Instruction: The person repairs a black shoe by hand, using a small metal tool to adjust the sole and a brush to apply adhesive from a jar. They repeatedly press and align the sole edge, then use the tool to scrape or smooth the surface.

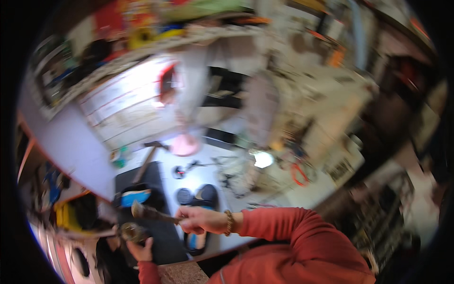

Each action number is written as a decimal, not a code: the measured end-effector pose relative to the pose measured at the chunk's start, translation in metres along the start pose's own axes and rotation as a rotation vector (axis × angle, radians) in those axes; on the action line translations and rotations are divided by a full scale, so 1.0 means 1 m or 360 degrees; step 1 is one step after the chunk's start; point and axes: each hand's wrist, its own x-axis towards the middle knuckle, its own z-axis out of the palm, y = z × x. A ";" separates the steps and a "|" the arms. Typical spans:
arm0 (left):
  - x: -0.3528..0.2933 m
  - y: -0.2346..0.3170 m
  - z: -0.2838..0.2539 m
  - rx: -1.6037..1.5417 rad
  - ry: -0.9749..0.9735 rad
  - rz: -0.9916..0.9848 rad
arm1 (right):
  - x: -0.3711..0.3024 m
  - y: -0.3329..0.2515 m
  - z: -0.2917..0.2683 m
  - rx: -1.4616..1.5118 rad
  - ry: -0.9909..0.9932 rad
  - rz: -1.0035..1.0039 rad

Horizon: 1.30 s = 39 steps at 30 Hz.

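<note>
right hand [203, 220] grips brush [153, 214], tip leftward | left hand [141, 250] cups jar [133, 231] by black mat's [166, 242] left edge | gap separates brush and jar | table's [231, 240] front edge near right wrist

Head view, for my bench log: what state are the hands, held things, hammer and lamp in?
Right hand: closed around the brush
Left hand: holding the jar
Brush: wide end pointing left
Jar: open or lidded, too blurred to tell
Hammer: lying down, unheld
Pink lamp: lit
</note>
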 end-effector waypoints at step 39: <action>-0.026 0.064 0.019 -0.0281 0.0556 0.0004 | -0.275 0.015 0.001 -0.1960 0.1015 -0.0851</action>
